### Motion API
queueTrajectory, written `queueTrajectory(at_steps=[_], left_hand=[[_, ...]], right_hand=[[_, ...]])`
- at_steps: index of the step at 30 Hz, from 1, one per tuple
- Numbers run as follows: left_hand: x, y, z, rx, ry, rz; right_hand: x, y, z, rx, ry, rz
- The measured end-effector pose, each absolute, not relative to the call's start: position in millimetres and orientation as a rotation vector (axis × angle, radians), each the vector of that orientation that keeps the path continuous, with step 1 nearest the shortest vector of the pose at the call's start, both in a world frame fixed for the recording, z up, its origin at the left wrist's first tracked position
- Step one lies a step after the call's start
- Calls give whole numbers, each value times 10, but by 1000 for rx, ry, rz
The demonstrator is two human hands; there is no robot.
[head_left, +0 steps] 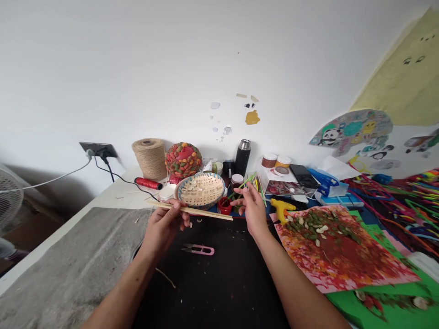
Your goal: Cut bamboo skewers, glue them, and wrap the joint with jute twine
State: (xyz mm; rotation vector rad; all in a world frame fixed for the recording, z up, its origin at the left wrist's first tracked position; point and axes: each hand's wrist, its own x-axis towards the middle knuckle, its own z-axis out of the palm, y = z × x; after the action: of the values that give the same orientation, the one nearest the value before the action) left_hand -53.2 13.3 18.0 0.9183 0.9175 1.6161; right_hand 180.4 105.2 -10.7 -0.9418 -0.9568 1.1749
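My left hand (163, 225) is closed around thin, pale wooden sticks (209, 213), which lie almost level and point right. My right hand (253, 208) is raised with its fingers apart and nothing visible between them. Just past its fingertips stand a small jar of red paint (224, 206) and a slim green stick (248, 179); whether the fingers touch the stick, I cannot tell. Behind the sticks is a woven basket (200, 188) with a blue-edged rim and pale bits inside. Pink thread snips (200, 249) lie on the black mat (206, 292) between my forearms.
At the back stand a twine spool (149, 159), a ball covered in coloured pieces (183, 161) and a black flask (243, 157). On the right are a yellow glue gun (281, 209) and a paint-smeared sheet (356, 260) with shells. A grey cloth (68, 256) covers the left.
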Motion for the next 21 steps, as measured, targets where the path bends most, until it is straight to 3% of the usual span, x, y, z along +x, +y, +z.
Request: queueTrajectory(at_steps=[13, 21], left_hand=[[-536, 127, 170, 893, 865, 1620], [-524, 108, 191, 906, 847, 1659]], right_hand=[[1944, 834, -37, -983, -818, 1184], [1741, 517, 62, -838, -1157, 1482]])
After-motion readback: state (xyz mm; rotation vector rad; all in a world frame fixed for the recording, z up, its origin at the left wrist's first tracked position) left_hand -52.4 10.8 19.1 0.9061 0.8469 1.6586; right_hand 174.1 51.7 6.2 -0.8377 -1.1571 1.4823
